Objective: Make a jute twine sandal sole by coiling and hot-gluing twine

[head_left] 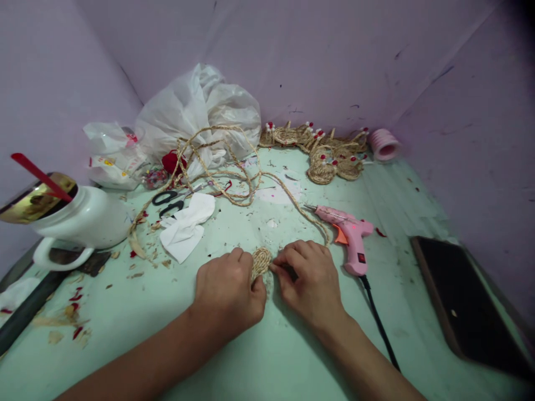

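Observation:
A small coil of braided straw cord (pixel 262 260) stands above the table in front of me. My left hand (pixel 229 284) is closed around its left side, thumb below. At the coil's right edge, my right hand (pixel 309 278) pinches the cord where it leaves the coil. The long braided cord (pixel 288 192) runs from near my right hand to a loose tangle at the back. Just right of that hand lies a pink glue gun (pixel 349 231), its metal nozzle pointing left and its black cable trailing toward me.
Finished straw pieces with red and white beads (pixel 334 159) lie along the back wall, beside a pink roll (pixel 384 145). Scissors (pixel 169 205), white cloth (pixel 190 225), plastic bags (pixel 200 111) and a white mug (pixel 90 220) are on the left. A phone (pixel 468 306) lies right.

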`<state>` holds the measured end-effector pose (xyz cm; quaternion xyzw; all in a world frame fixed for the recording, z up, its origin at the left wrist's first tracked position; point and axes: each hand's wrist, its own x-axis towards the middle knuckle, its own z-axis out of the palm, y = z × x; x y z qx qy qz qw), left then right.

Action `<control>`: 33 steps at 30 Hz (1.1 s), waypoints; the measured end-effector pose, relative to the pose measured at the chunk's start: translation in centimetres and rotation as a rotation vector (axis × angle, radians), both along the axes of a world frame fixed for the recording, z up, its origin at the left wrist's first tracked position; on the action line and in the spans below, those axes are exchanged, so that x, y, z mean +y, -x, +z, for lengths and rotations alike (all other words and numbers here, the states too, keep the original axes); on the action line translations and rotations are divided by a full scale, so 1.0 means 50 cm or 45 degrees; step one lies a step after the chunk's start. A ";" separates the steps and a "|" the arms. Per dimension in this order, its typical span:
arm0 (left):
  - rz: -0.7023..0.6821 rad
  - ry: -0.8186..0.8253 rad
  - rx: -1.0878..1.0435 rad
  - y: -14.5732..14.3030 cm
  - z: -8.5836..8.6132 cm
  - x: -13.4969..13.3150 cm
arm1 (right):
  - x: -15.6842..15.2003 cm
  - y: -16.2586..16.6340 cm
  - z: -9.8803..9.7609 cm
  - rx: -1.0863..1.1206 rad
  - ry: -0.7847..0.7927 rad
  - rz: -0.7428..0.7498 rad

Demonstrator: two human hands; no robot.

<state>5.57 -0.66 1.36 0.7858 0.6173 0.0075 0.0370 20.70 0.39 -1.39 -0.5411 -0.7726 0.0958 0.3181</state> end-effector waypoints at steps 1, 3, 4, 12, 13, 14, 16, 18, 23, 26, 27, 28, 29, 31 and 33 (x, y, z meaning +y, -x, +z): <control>-0.003 -0.006 -0.004 0.000 -0.001 0.000 | 0.000 0.001 0.001 -0.001 0.012 -0.022; -0.034 -0.026 -0.012 0.001 -0.002 0.001 | 0.000 0.001 0.005 -0.001 0.010 -0.029; -0.063 -0.038 -0.015 0.003 -0.002 0.001 | -0.001 0.000 0.007 -0.001 -0.009 0.000; -0.333 0.073 -0.140 0.018 0.012 0.012 | -0.018 -0.016 0.017 0.079 0.106 0.380; -0.328 0.091 -0.140 0.018 0.013 0.012 | -0.018 -0.016 0.018 0.073 0.129 0.379; -0.319 0.103 -0.139 0.018 0.014 0.013 | -0.019 -0.014 0.019 0.064 0.140 0.375; -0.309 0.108 -0.140 0.016 0.014 0.011 | -0.020 -0.008 0.021 0.056 0.137 0.364; -0.313 0.081 -0.153 0.014 0.011 0.009 | -0.021 -0.001 0.020 0.071 0.132 0.352; -0.296 0.064 -0.229 0.015 0.005 0.009 | -0.026 0.014 0.007 0.208 0.050 0.298; -0.306 0.039 -0.295 0.018 -0.003 0.010 | -0.028 0.016 -0.001 0.256 0.012 0.262; -0.310 0.009 -0.329 0.019 -0.006 0.011 | -0.029 0.017 -0.003 0.265 0.007 0.251; -0.316 -0.022 -0.369 0.019 -0.010 0.012 | -0.029 0.017 -0.004 0.274 0.002 0.242; -0.320 -0.049 -0.413 0.020 -0.014 0.013 | -0.029 0.018 -0.005 0.282 -0.001 0.236; -0.343 -0.077 -0.500 0.022 -0.022 0.017 | -0.029 0.019 -0.005 0.296 -0.007 0.229; -0.381 -0.091 -0.568 0.024 -0.027 0.021 | -0.030 0.021 -0.003 0.305 -0.018 0.226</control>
